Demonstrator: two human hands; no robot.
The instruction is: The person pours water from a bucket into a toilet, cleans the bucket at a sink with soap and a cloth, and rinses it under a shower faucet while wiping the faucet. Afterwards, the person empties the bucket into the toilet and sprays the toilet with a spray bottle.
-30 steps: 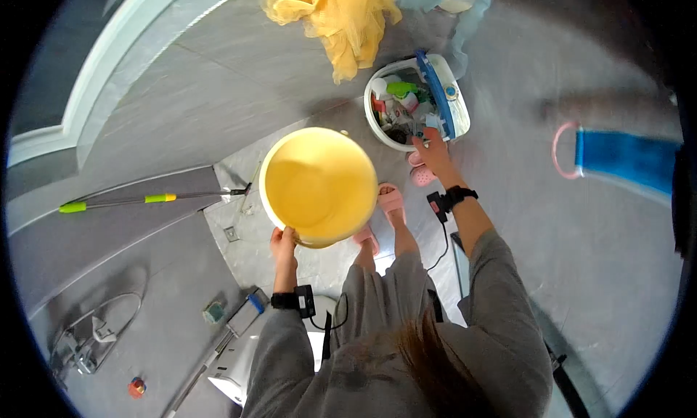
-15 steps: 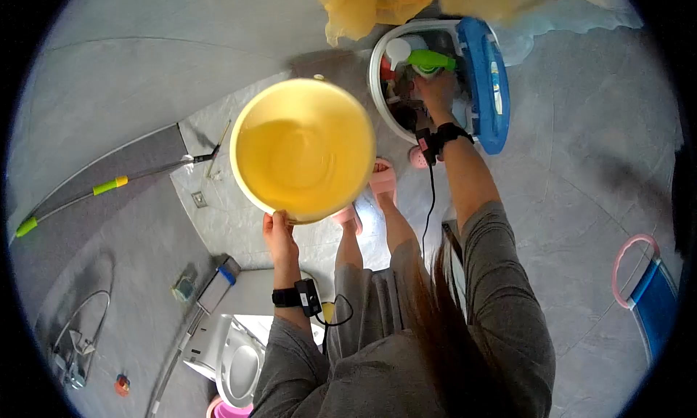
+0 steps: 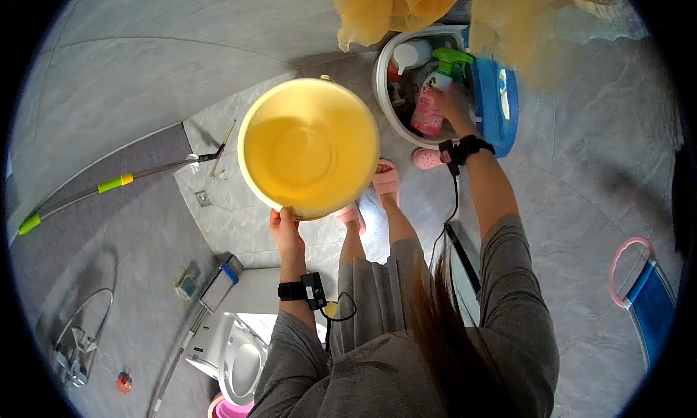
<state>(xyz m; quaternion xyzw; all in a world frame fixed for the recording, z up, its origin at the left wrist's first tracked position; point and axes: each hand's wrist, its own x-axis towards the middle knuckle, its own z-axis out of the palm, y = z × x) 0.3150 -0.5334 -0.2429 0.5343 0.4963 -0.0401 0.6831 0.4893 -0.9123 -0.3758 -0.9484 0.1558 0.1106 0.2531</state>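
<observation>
My left hand [image 3: 287, 230] grips the near rim of a large yellow bucket [image 3: 308, 149], which is tilted so I look down into it; only its bare inside shows. My right hand [image 3: 451, 104] is closed around a spray bottle [image 3: 430, 102] with a pink and white body and a green trigger head. The bottle lies slanted over the mouth of a white oval tub [image 3: 382, 91] with a blue lid or side [image 3: 501, 102]. Beside the bottle in the tub is a white bottle [image 3: 412, 55]; darker items below it are hard to make out.
Yellow sheer cloth [image 3: 403, 11] hangs above the tub. A pink clog [image 3: 427, 158] sits by the tub. A long-handled mop pole [image 3: 116, 183] leans at the left, near a toilet [image 3: 243, 360] and a shower hose [image 3: 109, 302]. A blue item with a pink ring [image 3: 632, 273] is at the right.
My right hand has raised the spray bottle out of the tub's contents, so its pink body now shows. The bucket stays in my left hand, shifted slightly to the right in view.
</observation>
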